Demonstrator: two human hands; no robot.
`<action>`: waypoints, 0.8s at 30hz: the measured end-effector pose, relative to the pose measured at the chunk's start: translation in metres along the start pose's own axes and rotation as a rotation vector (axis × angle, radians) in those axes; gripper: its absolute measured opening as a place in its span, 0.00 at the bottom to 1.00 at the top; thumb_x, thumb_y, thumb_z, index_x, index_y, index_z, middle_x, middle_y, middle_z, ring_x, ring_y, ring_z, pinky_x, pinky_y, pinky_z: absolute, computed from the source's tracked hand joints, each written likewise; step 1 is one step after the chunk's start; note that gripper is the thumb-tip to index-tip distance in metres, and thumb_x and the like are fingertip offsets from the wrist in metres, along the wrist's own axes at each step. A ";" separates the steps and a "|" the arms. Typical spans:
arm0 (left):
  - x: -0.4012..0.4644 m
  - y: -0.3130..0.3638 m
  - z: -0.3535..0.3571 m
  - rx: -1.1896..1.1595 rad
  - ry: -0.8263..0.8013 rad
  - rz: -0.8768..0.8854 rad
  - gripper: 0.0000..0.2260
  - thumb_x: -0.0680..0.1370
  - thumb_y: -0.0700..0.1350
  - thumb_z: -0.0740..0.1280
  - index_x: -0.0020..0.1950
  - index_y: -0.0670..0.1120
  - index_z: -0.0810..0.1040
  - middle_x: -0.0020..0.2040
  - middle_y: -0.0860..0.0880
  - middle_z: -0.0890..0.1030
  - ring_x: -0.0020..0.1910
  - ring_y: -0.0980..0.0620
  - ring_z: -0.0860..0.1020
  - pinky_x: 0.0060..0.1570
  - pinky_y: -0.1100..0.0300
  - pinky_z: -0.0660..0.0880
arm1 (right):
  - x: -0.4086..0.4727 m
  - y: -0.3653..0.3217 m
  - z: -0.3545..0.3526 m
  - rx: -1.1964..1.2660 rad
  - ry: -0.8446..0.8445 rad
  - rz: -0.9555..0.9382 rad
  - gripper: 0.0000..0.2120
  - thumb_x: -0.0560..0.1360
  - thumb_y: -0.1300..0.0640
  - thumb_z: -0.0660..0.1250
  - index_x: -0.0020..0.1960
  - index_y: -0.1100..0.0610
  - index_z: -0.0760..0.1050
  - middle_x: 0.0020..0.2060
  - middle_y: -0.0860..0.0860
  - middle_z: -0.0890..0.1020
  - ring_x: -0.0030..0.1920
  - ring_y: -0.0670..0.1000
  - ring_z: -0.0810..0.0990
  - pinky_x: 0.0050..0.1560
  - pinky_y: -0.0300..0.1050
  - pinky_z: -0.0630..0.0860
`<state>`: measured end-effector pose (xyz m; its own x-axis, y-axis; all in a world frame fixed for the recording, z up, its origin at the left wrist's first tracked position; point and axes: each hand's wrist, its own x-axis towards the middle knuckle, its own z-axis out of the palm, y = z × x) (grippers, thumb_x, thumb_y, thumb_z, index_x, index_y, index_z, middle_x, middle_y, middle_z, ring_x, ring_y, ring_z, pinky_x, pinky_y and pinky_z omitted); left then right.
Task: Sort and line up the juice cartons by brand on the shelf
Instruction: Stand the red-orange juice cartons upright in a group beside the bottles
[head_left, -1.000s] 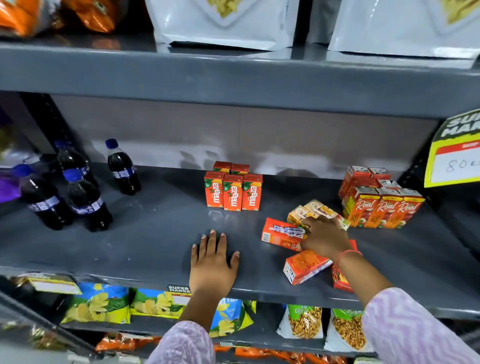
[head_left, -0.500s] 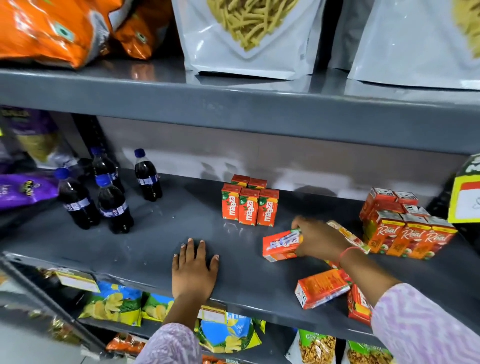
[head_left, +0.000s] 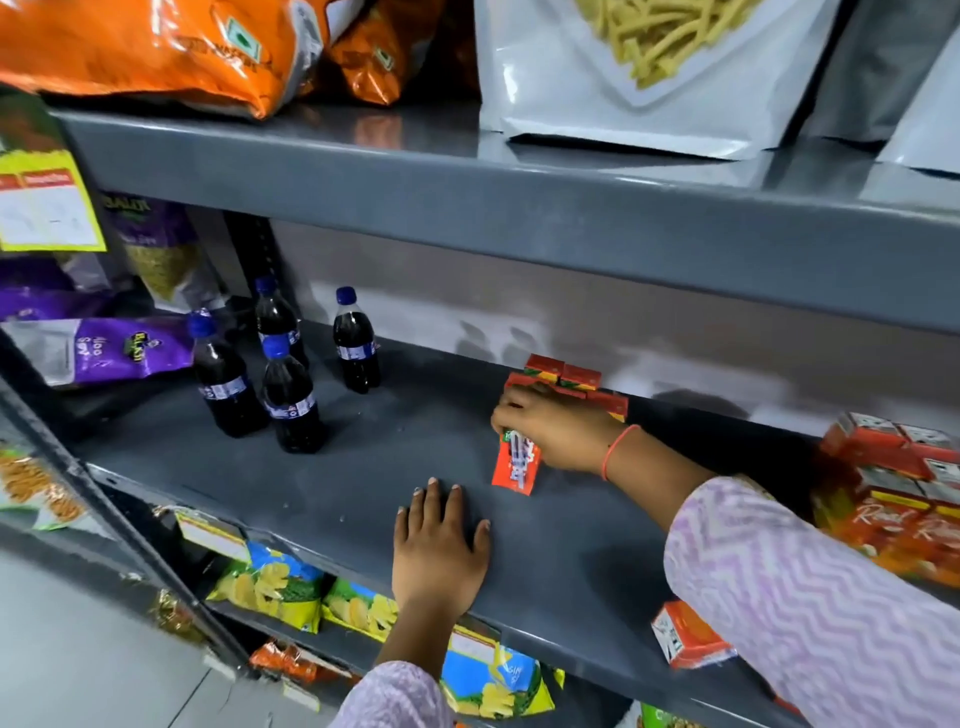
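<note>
Head view: the right hand (head_left: 563, 434) pinches an orange carton (head_left: 514, 465) by its top, standing it on the shelf (head_left: 363, 467) just before the red cartons (head_left: 566, 376). The left hand (head_left: 439, 545) lies spread flat. The carton looks light, stiff, crushable; hold its side faces.

Grey painted metal shelf (head_left: 311, 483), matt with faint sheen. Glossy printed card on small orange juice carton (head_left: 514, 462). Shiny dark plastic cola bottles (head_left: 291, 400). Crinkly glossy orange foil snack bags (head_left: 156, 47).
</note>
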<state>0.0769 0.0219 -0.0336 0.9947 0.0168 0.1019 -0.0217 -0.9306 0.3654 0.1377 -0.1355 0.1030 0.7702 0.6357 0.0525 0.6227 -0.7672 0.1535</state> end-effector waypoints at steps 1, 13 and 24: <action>0.000 -0.001 0.000 0.000 -0.001 -0.001 0.27 0.77 0.59 0.53 0.74 0.51 0.57 0.77 0.47 0.56 0.76 0.48 0.53 0.75 0.52 0.48 | 0.003 -0.001 0.004 -0.004 -0.014 -0.011 0.18 0.71 0.68 0.60 0.59 0.56 0.71 0.58 0.56 0.73 0.59 0.57 0.70 0.58 0.51 0.70; -0.001 -0.001 -0.001 0.009 -0.025 0.014 0.27 0.78 0.60 0.51 0.74 0.51 0.55 0.78 0.47 0.54 0.76 0.47 0.52 0.75 0.51 0.47 | 0.016 0.004 -0.022 0.196 -0.236 0.038 0.21 0.72 0.68 0.64 0.64 0.56 0.72 0.61 0.56 0.78 0.60 0.57 0.75 0.60 0.49 0.73; -0.001 0.001 -0.004 0.005 -0.036 0.003 0.27 0.78 0.59 0.51 0.75 0.51 0.55 0.78 0.48 0.54 0.77 0.48 0.51 0.75 0.52 0.46 | 0.019 0.008 -0.027 0.066 -0.377 0.161 0.29 0.70 0.59 0.71 0.69 0.56 0.66 0.66 0.56 0.73 0.64 0.58 0.72 0.58 0.45 0.70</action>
<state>0.0751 0.0224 -0.0302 0.9975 0.0007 0.0700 -0.0246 -0.9325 0.3604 0.1534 -0.1268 0.1321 0.8473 0.4405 -0.2967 0.4882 -0.8660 0.1083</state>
